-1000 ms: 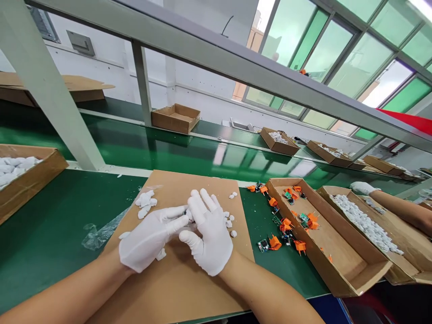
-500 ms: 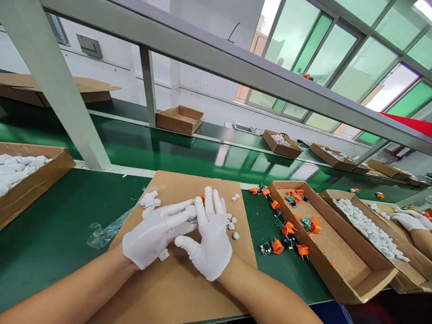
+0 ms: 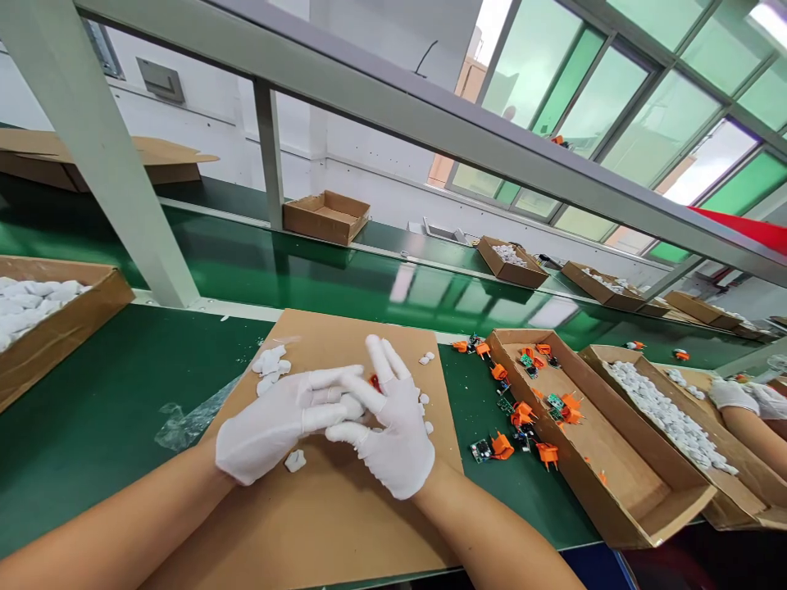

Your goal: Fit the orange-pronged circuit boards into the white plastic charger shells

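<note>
Both my hands wear thin white gloves and meet above a brown cardboard sheet (image 3: 369, 524). My left hand (image 3: 279, 418) comes in from the left, fingers stretched to the right and drawn together at the tips. What those fingertips hold, if anything, is hidden among white glove fabric. My right hand (image 3: 393, 426) has its fingers apart, two pointing up and away, index and thumb touching the left fingertips. Behind the right fingers shows a small orange-red piece (image 3: 375, 382). White putty-like lumps (image 3: 270, 365) lie left of my hands, one lump (image 3: 296, 460) sits below, and small lumps (image 3: 426, 358) lie to the right.
Orange plugs with circuit boards (image 3: 501, 447) lie beside a long cardboard tray (image 3: 639, 459). Another tray (image 3: 670, 418) holds white lumps, as does a box (image 3: 74, 336) at left. Crumpled plastic film (image 3: 184, 422) is nearby. A co-worker's gloved hands (image 3: 734, 395) are far right.
My hands have come slightly apart at the palms, and the right fingers have spread more. The right hand has shifted a little right. The co-worker's hands have also moved.
</note>
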Demonstrator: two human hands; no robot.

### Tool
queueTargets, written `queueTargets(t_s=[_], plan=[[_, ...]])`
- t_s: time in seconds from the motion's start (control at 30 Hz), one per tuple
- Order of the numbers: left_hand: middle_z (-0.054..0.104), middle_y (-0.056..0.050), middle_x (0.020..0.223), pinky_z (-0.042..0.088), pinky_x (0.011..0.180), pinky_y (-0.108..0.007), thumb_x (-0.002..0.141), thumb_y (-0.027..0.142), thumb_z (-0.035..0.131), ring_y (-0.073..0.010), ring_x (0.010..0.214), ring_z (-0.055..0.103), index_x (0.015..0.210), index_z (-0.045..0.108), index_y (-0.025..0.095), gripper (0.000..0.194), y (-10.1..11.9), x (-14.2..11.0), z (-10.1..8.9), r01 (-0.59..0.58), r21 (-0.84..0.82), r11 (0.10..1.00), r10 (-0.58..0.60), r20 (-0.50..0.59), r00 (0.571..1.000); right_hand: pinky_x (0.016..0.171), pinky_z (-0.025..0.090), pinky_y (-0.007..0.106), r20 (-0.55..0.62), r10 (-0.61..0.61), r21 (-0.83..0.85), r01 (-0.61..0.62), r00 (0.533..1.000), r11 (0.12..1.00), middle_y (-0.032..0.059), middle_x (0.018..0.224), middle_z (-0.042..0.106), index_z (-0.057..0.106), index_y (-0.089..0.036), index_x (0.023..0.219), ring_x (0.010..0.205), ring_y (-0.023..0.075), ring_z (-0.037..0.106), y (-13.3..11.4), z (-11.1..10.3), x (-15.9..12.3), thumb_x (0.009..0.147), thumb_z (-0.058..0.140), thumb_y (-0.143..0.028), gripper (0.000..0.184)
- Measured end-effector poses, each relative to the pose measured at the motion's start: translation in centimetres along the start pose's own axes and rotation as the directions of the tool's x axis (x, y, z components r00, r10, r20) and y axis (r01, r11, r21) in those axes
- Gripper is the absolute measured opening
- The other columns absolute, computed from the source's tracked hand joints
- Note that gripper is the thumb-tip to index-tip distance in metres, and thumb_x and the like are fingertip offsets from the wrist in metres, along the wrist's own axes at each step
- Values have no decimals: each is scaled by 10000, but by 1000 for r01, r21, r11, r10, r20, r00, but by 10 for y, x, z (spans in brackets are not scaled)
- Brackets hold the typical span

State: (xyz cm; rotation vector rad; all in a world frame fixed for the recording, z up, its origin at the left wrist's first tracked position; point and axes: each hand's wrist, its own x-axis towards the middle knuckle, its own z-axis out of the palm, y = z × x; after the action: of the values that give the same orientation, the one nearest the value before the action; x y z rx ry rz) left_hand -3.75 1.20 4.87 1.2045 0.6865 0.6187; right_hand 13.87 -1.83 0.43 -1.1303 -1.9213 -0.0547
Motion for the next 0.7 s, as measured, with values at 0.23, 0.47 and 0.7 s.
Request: queueTargets(t_s=[0.23,0.47,0.7], plan=[[635,-57,934,462,766,-279,926,370,645,-179,847,535,1448,501,269,551,-16,5,-4,-70,-103,992,85,155,984,1129,358,594,-225,-187,-329,107,956,938,169,1537,483,622,-229,1298,1458,384,360,6,6,-1,921,602,-596,527],[609,-55,897,460,761,-289,890,375,703,-171,816,506,1260,646,224,404,-22,6,-5,-80,-122,989,99,153,983,1141,298,614,-116,-169,-477,95,979,874,82,1601,405,646,-293,1266,1456,393,318,3,3,-5,981,474,-560,427],[660,-90,1024,498,834,-315,897,322,670,-210,947,590,1257,630,206,381,-27,5,1,-107,-126,986,112,35,993,1118,296,601,-27,-182,-543,138,983,828,62,1521,524,648,-257,1268,1363,406,416,0,1,-6,957,567,-414,358]])
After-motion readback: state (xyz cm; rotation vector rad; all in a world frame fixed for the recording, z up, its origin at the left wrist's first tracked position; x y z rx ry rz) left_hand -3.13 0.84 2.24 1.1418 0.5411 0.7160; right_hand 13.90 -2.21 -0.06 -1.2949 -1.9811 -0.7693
